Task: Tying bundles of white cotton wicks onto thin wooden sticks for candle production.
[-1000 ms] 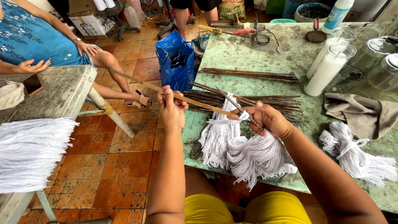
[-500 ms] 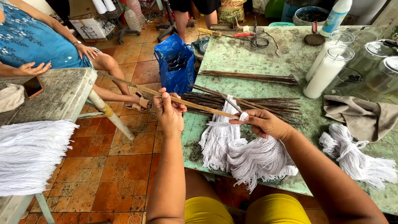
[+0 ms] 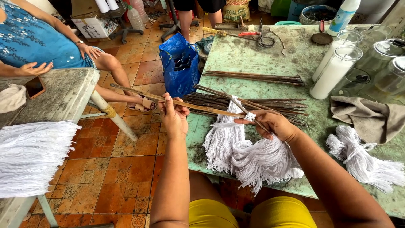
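Nearest the camera, a heap of white yarn tassels (image 3: 257,162) hangs over the front edge of the worn green table (image 3: 253,55). Just above it, the right hand (image 3: 274,124) has its fingers pinched narrow on the tied top of one white tassel (image 3: 225,135), right where that top meets a long thin stick (image 3: 190,104). The left hand (image 3: 174,116), off the table's left edge and over the tiled floor, has its fingers closed around the same stick further along; the stick runs slantwise from upper left down to the right hand. Whether the tassel is already bound to the stick is hard to tell, since the right fingers cover the spot.

Behind the hands lies a bundle of dark sticks (image 3: 253,105) on the table, with a smaller row of sticks (image 3: 257,77) beyond. A second yarn bunch (image 3: 363,160) and a grey cloth (image 3: 371,120) lie to the right. Farther back stand two tall white candles in glass (image 3: 335,69), and a blue bag (image 3: 179,63) leans at the table's left edge. At far left, another person in a blue dress (image 3: 38,40) sits by a bench.
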